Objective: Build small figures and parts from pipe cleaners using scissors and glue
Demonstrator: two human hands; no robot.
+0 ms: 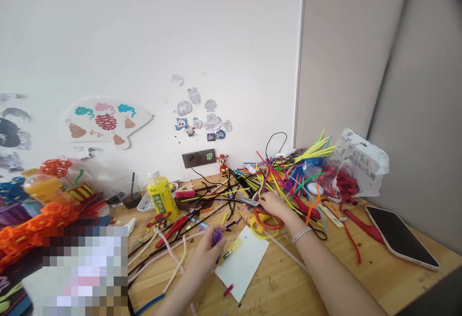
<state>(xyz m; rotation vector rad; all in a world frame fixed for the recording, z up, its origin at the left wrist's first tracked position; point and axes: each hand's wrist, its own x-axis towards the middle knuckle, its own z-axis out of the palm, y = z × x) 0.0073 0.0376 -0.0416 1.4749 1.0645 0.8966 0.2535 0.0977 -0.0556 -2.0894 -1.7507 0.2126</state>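
My left hand (206, 252) is closed around a bundled purple pipe cleaner (217, 237), low over the table beside a white sheet of paper (249, 258). My right hand (273, 204) reaches into the pile of coloured pipe cleaners (277, 176), fingers drawn together; what they grip, if anything, I cannot make out. A grey metal tool (249, 201) lies at its fingertips. Just under that hand are orange and yellow loops (269, 222), like scissor handles, partly hidden. On the paper's upper left edge rests a small yellowish piece (232, 249).
A yellow drink bottle (161, 195) stands behind my left hand. To the right lie a phone (402, 236) and a clear plastic bag (361, 166). Orange pipe-cleaner work (39, 227) and a pixelated patch fill the left. A small red figure (223, 165) stands by the wall socket.
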